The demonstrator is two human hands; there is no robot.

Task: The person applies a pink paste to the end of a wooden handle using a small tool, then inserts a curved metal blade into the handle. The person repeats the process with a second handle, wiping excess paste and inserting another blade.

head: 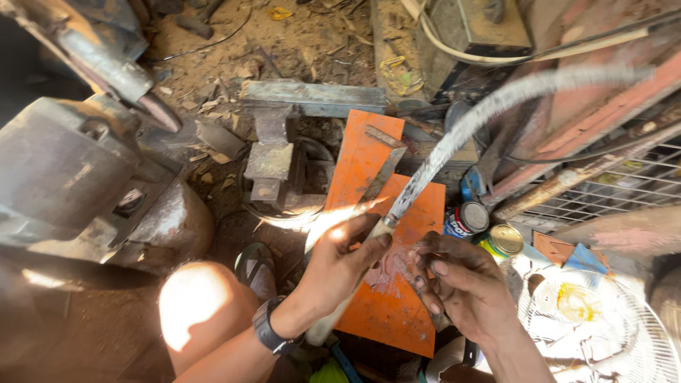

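The left hand (340,266) has its fingers wrapped around the handle of a long curved blade (461,138) rising toward upper right. The right hand (461,284), fingers loosely curled and seemingly empty, hovers just beside it over the orange sheet (390,312); a slip could cut those fingers.

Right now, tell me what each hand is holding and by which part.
The left hand grips a long curved metal blade at its lower end, near the handle. The right hand is beside it with fingers bent; whether it holds anything cannot be told.

Two hands (340,266) (461,284), two cans (468,218) (504,241), one orange plate (386,312), one curved blade (454,145)
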